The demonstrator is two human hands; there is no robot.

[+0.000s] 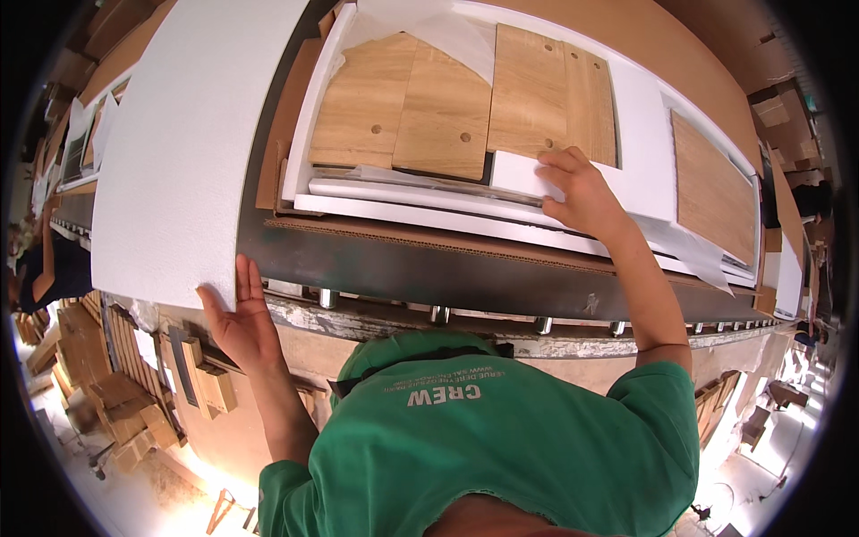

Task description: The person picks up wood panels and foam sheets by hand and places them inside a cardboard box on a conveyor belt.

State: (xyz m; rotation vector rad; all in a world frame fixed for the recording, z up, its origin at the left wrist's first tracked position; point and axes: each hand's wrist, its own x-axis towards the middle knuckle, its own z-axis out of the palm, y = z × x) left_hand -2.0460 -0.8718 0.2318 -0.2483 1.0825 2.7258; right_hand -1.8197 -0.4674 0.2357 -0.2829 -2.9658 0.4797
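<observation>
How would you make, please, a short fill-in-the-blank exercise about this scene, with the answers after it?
1. The left hand touches a corner of the large ____ sheet.
2. The ____ hand touches a foam block.
3. The person wears a ____ shirt.
4. The wood-grain panels lie inside an ____ carton, without its lid closed.

Answers: white; right; green; open.

I count one left hand (242,331), one right hand (580,192), one white sheet (179,152), one wooden panel (711,192) near the carton's (284,134) right edge.
</observation>
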